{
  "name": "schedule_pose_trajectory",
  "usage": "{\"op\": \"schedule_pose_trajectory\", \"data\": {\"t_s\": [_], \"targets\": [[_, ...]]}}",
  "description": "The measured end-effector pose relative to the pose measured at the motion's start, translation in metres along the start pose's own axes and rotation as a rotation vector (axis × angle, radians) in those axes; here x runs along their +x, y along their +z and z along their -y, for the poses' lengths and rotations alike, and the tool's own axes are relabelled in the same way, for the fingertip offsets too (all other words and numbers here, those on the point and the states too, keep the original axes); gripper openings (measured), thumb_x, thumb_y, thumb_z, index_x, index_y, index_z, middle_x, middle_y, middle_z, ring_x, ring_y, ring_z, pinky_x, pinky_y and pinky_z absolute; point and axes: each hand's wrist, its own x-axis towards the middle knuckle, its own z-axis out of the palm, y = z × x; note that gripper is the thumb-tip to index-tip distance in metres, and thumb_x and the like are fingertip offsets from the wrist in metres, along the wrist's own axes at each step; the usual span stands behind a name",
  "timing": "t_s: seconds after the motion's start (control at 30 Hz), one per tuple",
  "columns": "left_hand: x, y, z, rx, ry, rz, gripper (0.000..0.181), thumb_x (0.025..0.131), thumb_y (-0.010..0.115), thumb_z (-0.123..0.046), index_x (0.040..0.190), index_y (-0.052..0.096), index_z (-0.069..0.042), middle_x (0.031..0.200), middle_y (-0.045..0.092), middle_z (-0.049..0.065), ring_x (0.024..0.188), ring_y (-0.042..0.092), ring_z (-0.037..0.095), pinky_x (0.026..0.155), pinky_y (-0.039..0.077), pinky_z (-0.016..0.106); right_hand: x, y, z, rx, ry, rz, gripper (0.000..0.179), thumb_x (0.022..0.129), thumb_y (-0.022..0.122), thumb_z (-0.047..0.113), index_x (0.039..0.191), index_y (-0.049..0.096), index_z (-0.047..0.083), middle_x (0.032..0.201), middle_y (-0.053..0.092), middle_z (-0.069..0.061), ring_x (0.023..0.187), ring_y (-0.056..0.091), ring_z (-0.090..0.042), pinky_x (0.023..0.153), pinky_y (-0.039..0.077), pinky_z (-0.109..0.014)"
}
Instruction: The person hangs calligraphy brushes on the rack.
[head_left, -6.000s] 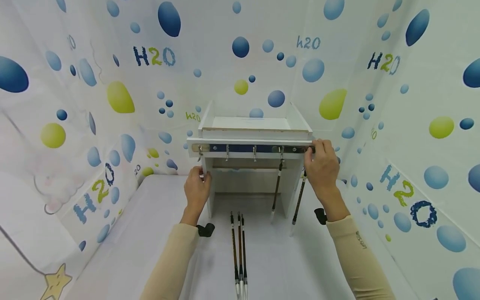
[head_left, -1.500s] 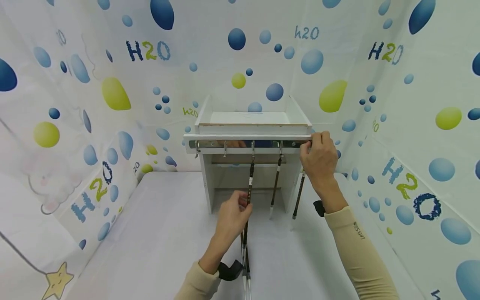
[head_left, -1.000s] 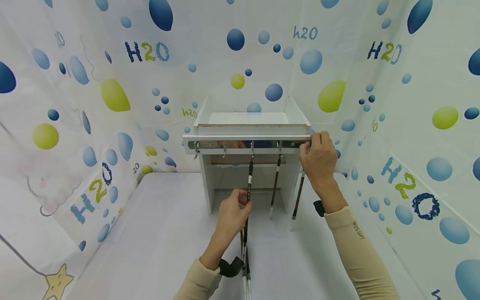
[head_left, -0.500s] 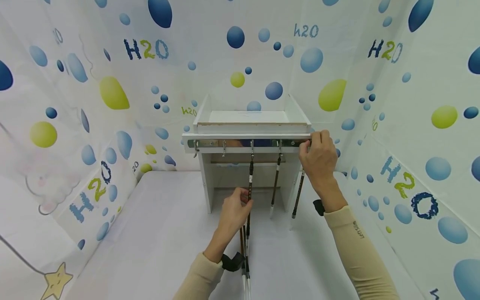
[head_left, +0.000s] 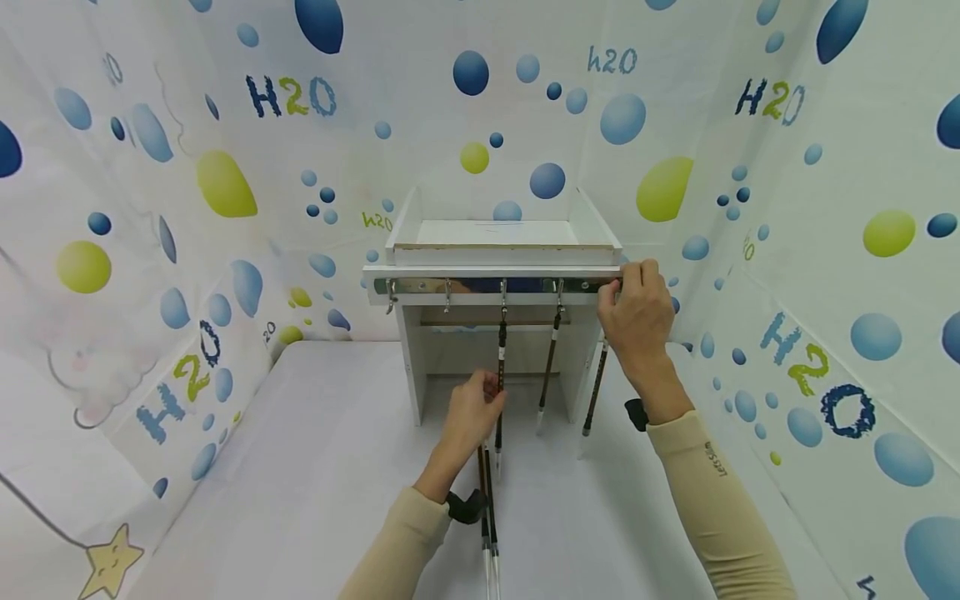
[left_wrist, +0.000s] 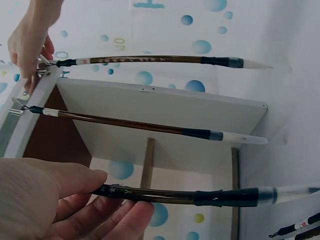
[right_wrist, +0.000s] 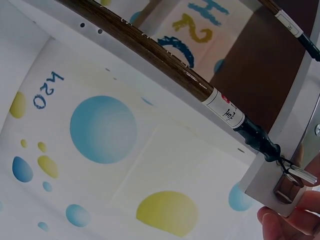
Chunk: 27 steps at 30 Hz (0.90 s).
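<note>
A dark-handled calligraphy brush (head_left: 501, 350) hangs by its loop from the middle hook of a metal hook rail (head_left: 480, 286). My left hand (head_left: 469, 410) pinches its handle, thumb above and fingers below in the left wrist view, with the pale-haired tip pointing down toward the table. At the rail's right end, my right hand (head_left: 639, 315) grips the corner, its fingertips curled around the end. Two more brushes hang to the right: one brush (left_wrist: 120, 122) beside the held one and an outermost brush (right_wrist: 150, 50) close to my right hand, its loop on the end hook.
The rail is fixed to the front of a white shelf stand (head_left: 502, 257) with a tray-like top. Two bare hooks, including the leftmost hook (head_left: 391, 293), are at left. Two brushes (head_left: 487, 500) lie on the white-covered table (head_left: 322, 450). Patterned sheets surround the table.
Six seconds ago three brushes lay on the table and my left hand was at the stand's left side. Now one hangs from the middle hook, pinched in my left hand. My right hand stays put.
</note>
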Motion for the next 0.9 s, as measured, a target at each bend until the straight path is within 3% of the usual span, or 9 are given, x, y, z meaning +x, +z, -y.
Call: {"op": "schedule_pose_trajectory", "data": {"t_s": [0.2,0.9], "targets": [[0.006,0.006,0.007,-0.007,-0.005,-0.011,0.022,0.096,0.066,-0.012,0.113,0.062,0.000,0.100,0.072,0.014,0.089,0.069,0.024,0.072,0.058,0.033,-0.001,0.001,0.000,0.010,-0.001,-0.012,0.020,0.092,0.056,0.010,0.093,0.061,-0.008,0.089,0.055,-0.022,0.068,0.056,-0.035,0.060,0.052,-0.045],[0.023,0.019,0.026,-0.033,0.024,-0.037,0.024,0.094,0.065,-0.006,0.115,0.061,0.004,0.100,0.072,0.016,0.090,0.070,0.025,0.073,0.059,0.029,-0.001,0.001,0.000,-0.004,0.002,-0.009,0.021,0.093,0.054,0.012,0.094,0.061,-0.008,0.089,0.055,-0.022,0.069,0.056,-0.035,0.061,0.052,-0.045]]}}
